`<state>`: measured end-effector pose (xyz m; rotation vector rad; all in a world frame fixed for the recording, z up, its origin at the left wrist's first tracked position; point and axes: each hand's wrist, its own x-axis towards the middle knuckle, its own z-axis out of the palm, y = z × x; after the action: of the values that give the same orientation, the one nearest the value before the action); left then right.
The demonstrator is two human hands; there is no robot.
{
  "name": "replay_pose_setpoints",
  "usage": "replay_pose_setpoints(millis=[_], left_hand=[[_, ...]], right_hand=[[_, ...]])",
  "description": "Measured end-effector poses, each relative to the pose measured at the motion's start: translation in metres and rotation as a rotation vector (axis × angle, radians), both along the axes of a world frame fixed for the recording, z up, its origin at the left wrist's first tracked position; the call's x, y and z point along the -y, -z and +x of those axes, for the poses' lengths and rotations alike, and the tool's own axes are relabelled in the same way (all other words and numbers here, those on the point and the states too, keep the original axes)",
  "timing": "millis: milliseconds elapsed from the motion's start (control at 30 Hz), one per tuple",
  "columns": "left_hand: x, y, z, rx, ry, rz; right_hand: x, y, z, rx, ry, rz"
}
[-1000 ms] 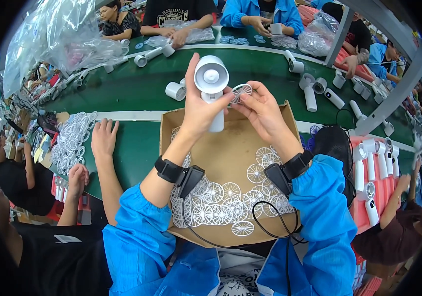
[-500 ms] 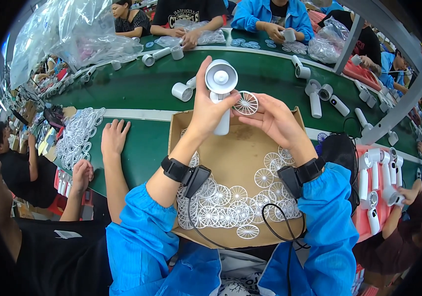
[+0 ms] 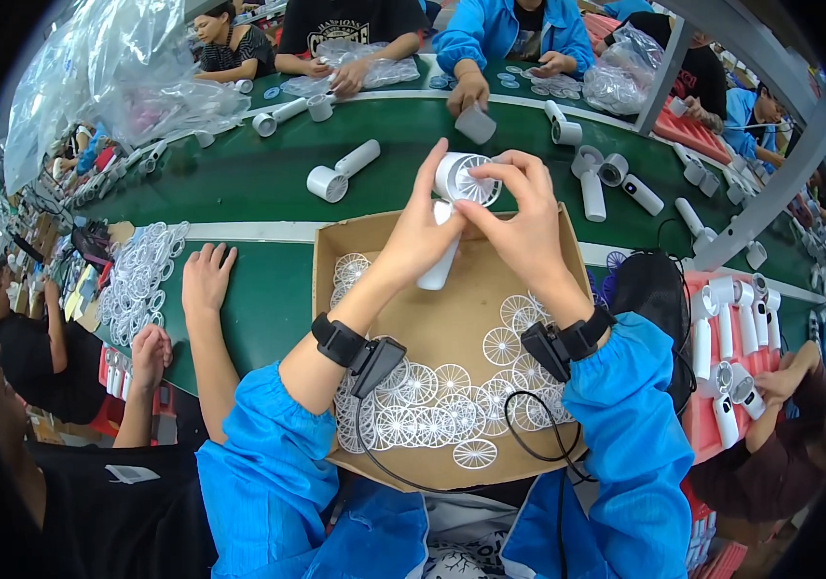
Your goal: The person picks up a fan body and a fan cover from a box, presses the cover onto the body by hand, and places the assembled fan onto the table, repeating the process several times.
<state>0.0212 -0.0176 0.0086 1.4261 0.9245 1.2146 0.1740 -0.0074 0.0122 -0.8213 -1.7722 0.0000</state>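
Over the cardboard box, my left hand (image 3: pixel 417 236) is closed around a white handheld fan (image 3: pixel 439 267), its round head tipped toward the right. A white spoked fan grille (image 3: pixel 476 186) is at the head's open face. My right hand (image 3: pixel 524 224) pinches this grille, with thumb at the lower edge and fingers across the front. Whether the grille sits fully inside the rim cannot be made out. Below both hands, the box (image 3: pixel 442 314) holds many more loose white grilles (image 3: pixel 432 420), heaped along its near side.
A green conveyor (image 3: pixel 239 183) carries fans, including one lying fan (image 3: pixel 344 172) just beyond the box. A co-worker's hand (image 3: pixel 469 92) holds a white cylinder opposite. Ring-shaped parts (image 3: pixel 141 280) pile up at left beside another person's hand (image 3: pixel 208 278). A pink tray (image 3: pixel 702 425) of fans stands right.
My right hand has brought the grille onto the fan head, which has turned from facing me toward the right. Across the conveyor, a co-worker's hand has reached forward with a white cylinder.
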Motion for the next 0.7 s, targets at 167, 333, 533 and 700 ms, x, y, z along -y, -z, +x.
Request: replay_pose_setpoints(millis=[167,333,533,700], left_hand=[[0.0009,0.0,0.0062,-0.021,0.052,-0.007],[-0.0015,0.0037,0.0045,-0.067,0.038,0.054],[-0.0007,0.0056,0.0071,-0.069,0.04,0.055],[0.001,0.0048,0.0067,-0.067,0.063,0.029]], right_hand=[[0.0035,0.0005,-0.0021,-0.111,-0.057,-0.113],[0.0041,0.0006,-0.0022,-0.055,-0.025,-0.068],[0.0065,0.0001,-0.0035,-0.019,-0.008,-0.058],[0.0051,0.0013,-0.0017,0.007,-0.012,-0.076]])
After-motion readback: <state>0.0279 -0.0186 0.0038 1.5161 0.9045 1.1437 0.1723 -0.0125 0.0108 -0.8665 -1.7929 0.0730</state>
